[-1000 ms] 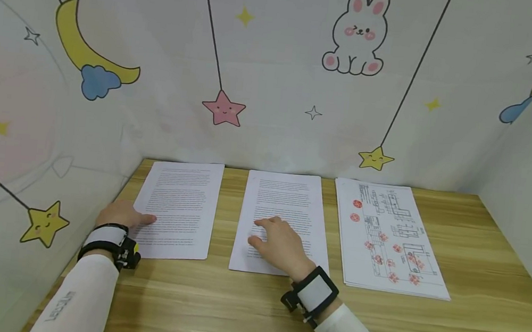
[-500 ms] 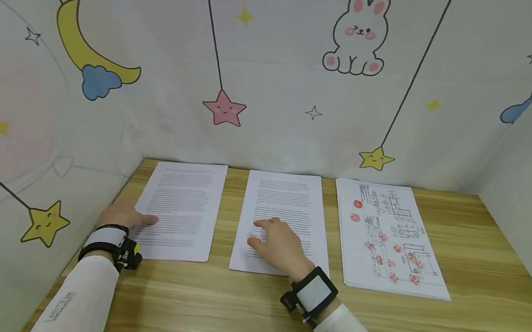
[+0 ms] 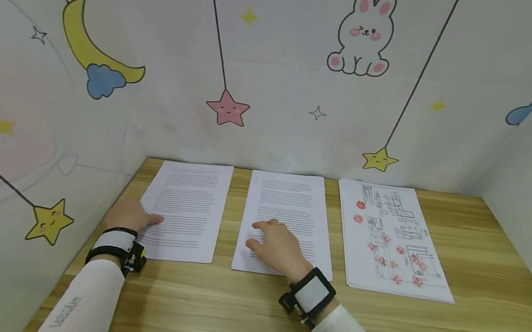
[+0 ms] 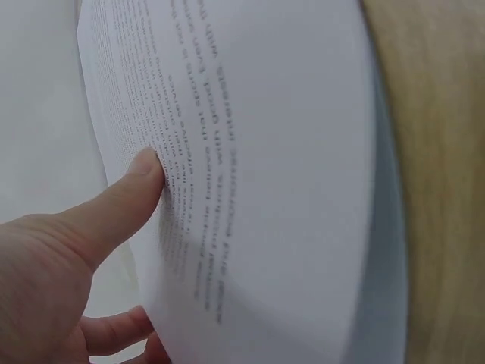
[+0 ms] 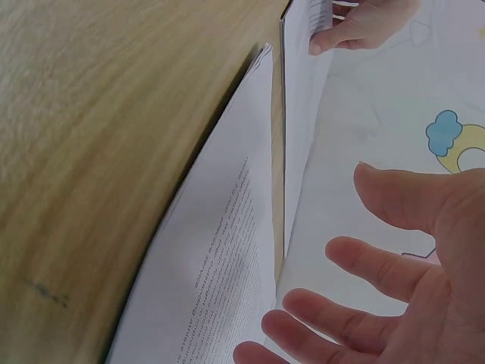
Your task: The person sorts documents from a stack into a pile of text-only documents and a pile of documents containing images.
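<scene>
On the wooden table lie three stacks of printed paper. My left hand [image 3: 127, 214] is at the left edge of the left paper stack [image 3: 190, 201]. In the left wrist view its thumb [image 4: 132, 186] lies on the printed top sheet, with the other fingers curled at the stack's edge, partly hidden. The stack bows slightly there. My right hand [image 3: 278, 246] is over the middle paper stack [image 3: 287, 195], fingers apart and holding nothing. From the right wrist view, the fingers [image 5: 371, 265] look spread above the pages.
The right paper stack [image 3: 388, 199], with drawings and red stamps, lies slightly uneven. A patterned white cloth wall [image 3: 278, 135] rises behind the table [image 3: 213, 310] and at both sides. Bare wood runs along the front and right.
The left paper stack has slid a little to the right with my left hand, narrowing the gap to the middle stack. My right hand stays almost still. The head view has shifted slightly.
</scene>
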A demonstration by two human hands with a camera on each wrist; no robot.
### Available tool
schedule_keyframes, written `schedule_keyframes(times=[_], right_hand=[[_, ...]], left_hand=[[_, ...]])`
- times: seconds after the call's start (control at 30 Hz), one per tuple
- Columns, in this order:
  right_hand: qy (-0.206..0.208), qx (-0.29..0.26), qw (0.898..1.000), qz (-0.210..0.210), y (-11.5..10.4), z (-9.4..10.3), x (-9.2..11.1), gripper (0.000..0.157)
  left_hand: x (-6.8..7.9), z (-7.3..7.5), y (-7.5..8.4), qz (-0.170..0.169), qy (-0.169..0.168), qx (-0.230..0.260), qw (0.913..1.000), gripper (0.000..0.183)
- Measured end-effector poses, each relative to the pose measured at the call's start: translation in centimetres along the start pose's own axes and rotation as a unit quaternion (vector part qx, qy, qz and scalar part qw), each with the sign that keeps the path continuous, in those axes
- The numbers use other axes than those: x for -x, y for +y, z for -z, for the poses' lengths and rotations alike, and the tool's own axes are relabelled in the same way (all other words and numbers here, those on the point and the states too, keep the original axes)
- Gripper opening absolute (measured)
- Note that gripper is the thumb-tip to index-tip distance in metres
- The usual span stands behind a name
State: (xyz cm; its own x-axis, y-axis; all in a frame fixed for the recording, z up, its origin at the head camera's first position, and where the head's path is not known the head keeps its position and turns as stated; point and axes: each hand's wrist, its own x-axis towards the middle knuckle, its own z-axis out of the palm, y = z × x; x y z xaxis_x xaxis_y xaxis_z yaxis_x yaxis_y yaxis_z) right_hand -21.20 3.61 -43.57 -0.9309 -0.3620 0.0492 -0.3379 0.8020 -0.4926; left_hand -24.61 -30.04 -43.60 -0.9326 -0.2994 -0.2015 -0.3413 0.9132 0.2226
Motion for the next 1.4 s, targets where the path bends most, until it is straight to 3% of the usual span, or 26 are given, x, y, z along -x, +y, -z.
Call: schedule_keyframes(times=[0.23, 0.83, 1.1, 1.3, 1.4], right_hand=[[-0.001, -0.002, 1.000, 0.001, 0.06, -0.12, -0.04, 0.044], [-0.010, -0.010, 1.000, -0.005, -0.03, -0.34, -0.07, 0.044], [-0.013, -0.008, 1.000, -0.007, -0.15, -0.35, -0.07, 0.044], [-0.019, -0.008, 1.000, -0.010, -0.26, -0.38, -0.03, 0.044], [-0.018, -0.007, 1.000, -0.011, -0.28, -0.42, -0.06, 0.043]], left_hand=[[0.40, 0.10, 0.94, 0.001, 0.021, -0.036, 0.9991, 0.056], [0.01, -0.02, 0.14, -0.019, 0.007, 0.025, 0.9995, 0.064], [0.37, 0.15, 0.32, -0.005, 0.002, 0.030, 0.9995, 0.066], [0.20, -0.05, 0.08, -0.006, -0.027, 0.075, 0.9968, 0.069], [0.24, -0.03, 0.21, -0.002, -0.022, 0.085, 0.9961, 0.066]])
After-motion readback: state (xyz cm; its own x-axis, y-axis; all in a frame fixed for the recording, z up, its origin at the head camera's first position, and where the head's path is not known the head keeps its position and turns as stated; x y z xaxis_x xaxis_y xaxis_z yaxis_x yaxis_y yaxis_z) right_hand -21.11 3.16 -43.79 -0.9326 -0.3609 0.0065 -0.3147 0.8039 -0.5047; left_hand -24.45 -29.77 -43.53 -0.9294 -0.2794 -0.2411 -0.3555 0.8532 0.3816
